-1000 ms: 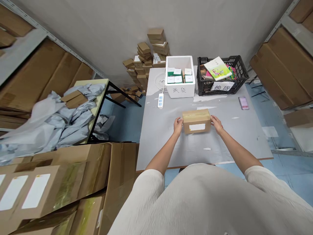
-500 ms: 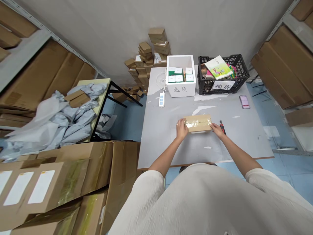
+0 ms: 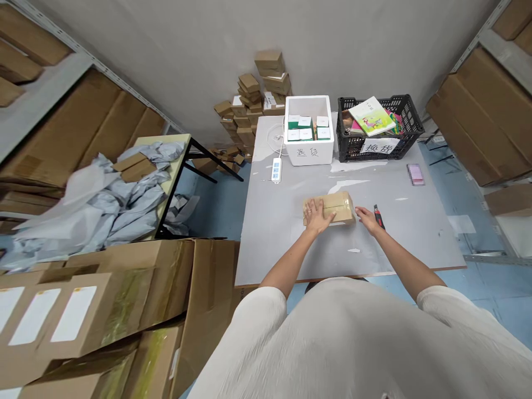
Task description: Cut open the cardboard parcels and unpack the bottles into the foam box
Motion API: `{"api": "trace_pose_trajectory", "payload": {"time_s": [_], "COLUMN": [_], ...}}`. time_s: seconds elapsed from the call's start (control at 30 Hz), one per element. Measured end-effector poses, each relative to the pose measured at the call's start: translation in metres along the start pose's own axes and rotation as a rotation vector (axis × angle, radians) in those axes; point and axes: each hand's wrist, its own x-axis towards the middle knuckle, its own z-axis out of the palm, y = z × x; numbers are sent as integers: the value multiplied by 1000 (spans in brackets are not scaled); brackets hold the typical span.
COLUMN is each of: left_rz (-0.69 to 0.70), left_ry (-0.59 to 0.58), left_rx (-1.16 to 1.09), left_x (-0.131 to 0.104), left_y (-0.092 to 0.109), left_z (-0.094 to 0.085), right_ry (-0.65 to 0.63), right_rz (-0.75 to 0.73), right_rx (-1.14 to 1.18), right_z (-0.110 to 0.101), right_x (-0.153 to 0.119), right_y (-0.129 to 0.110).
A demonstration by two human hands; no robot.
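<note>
A small cardboard box with shiny tape lies on the grey table. My left hand rests on the box's left part with its fingers spread over the top. Just off the box's right end is my right hand, its thumb and fingers apart and nothing between them. A red and black box cutter lies on the table, right beside my right hand.
Behind stand a white foam box holding small boxes and a black crate with books. A power strip lies left. Large cartons and a side table with grey bags stand further left.
My left hand has moved from the box's left end onto its top. The box has shifted slightly left, and my right hand has come away from its right end.
</note>
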Motion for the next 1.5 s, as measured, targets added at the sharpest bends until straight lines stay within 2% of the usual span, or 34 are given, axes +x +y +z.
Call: {"api": "trace_pose_trajectory", "payload": {"time_s": [0.13, 0.2, 0.27, 0.37, 0.53, 0.63, 0.73, 0.93, 1.0, 1.07, 1.17, 1.27, 1.33, 1.4, 1.5], "left_rz": [-38, -25, 18, 65, -34, -31, 0, 83, 89, 126, 292, 495, 577, 605, 558], "left_ry": [38, 49, 68, 96, 112, 84, 39, -148, -143, -50, 65, 6, -56, -104, -136], "left_rx": [-39, -12, 12, -22, -194, -325, -383, -341, -265, -139, 101, 308, 396, 446, 486], "left_x": [-2, -7, -14, -22, -23, -22, -22, -23, -22, -21, -21, -24, -27, -30, -32], "left_y": [-20, -27, -27, -16, 1, 0, -1, 2, 3, 5, 15, 33, 47, 59, 70], "left_z": [-34, -49, -59, -64, -65, -63, -54, -31, -28, -28, -27, -22, -15, -8, -4], "right_ry": [-141, -231, -261, -260, -190, -106, -66, -12, -15, -40, -65, -56, -51, -50, -79], "right_rz": [66, 50, 21, -10, -141, -221, -289, -295, -274, -264, -271, -280, -286, -299, -317], "right_rx": [-29, 3, 31, 35, -22, -62, -112, -178, -180, -170, -157, -163, -170, -178, -167], "right_z": [19, 29, 39, 49, 60, 56, 43, 13, 10, 11, 18, 25, 29, 32, 37], "right_x": [-7, -12, -15, -16, -13, -11, -13, -25, -26, -26, -24, -21, -20, -19, -18], "right_y": [-10, -17, -23, -32, -49, -59, -62, -43, -37, -33, -31, -33, -33, -34, -35]}}
